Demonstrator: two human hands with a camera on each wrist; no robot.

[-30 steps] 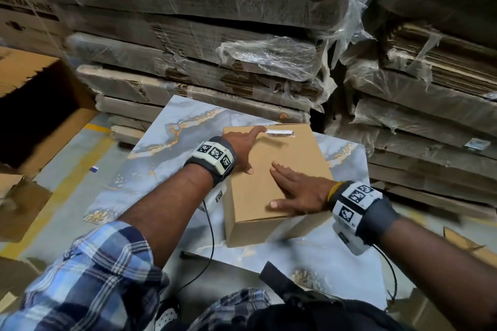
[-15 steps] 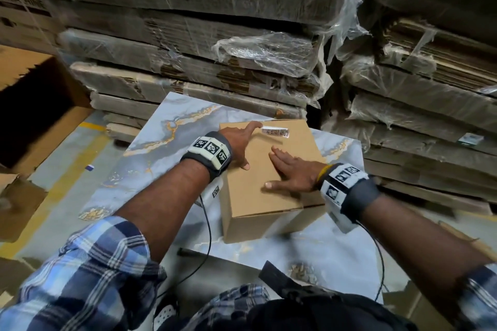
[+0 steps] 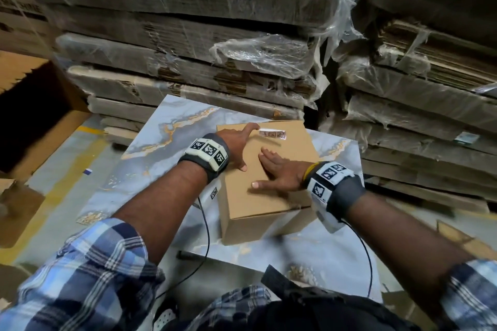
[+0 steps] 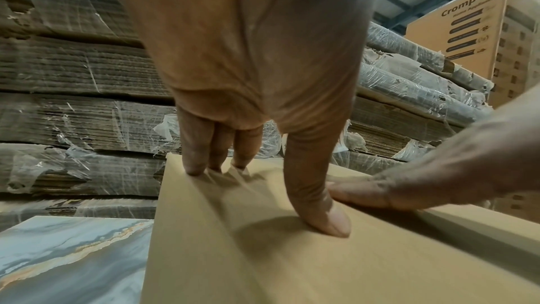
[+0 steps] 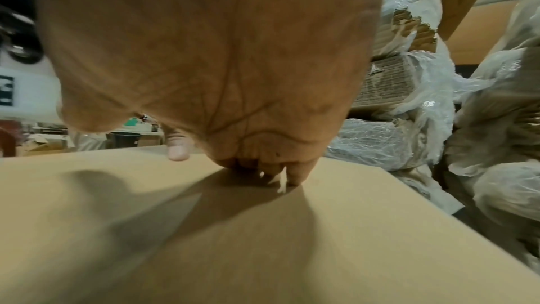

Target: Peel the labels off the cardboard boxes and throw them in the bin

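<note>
A plain brown cardboard box point(image 3: 271, 196) lies on a marble-patterned board point(image 3: 166, 164). A narrow white printed label point(image 3: 272, 134) sits near the far edge of the box top. My left hand point(image 3: 242, 145) rests on the far left of the top with straight fingers point(image 4: 192, 161), its index finger reaching the label's left end. My right hand point(image 3: 274, 169) lies flat on the middle of the top, fingers spread. In the right wrist view, the right fingertips point(image 5: 295, 177) touch the cardboard. Whether the label's end is lifted I cannot tell.
Stacks of flattened cartons point(image 3: 188, 62) wrapped in torn plastic film rise close behind the board and to the right. A big open carton point(image 3: 35, 115) stands at the left by a yellow floor line. A dark bucket-like container point(image 5: 124, 139) shows far off. A printed carton point(image 4: 482, 31) towers at the right.
My right hand has slid a little forward and left across the box top. The left hand has stayed at the label's end.
</note>
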